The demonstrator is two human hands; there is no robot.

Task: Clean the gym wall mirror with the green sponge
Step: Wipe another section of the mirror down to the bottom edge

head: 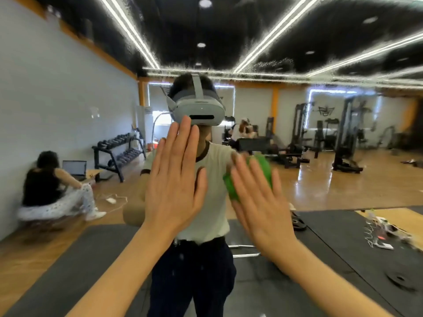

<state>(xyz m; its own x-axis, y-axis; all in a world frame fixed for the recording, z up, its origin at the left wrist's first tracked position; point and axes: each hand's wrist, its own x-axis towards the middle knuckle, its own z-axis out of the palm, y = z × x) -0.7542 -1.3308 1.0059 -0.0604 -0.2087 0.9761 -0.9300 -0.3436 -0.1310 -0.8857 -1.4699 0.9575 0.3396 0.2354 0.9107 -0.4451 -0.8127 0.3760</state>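
**Inspector:** Report the left hand (176, 181).

**Assistant:** Raised flat before the mirror (68, 92), fingers straight and close together, thumb out to the right. It grasps nothing. Whether the palm actually touches the glass, I cannot tell.

**Inspector:** The right hand (258, 202)?

**Assistant:** Also spread, fingers straight and slightly parted, laid over the green sponge (249, 179). The fingers are not curled round the sponge; they press it flat toward the mirror. The hand is somewhat blurred.

**Inspector:** Position of the sponge?

**Assistant:** Right of centre, under the right hand's fingers, green showing between and beside them. It sits just right of the left hand, the two hands near but apart.

**Inspector:** Condition of the mirror surface?

**Assistant:** Fine white speckling shows across the upper part, over the reflected dark ceiling and light strips.

**Inspector:** Anything else reflected?

**Assistant:** The person in a pale shirt with a grey headset (198, 110); a dumbbell rack (119, 152) far left; weight machines (343, 138) far right; dark floor mats (68, 259) near.
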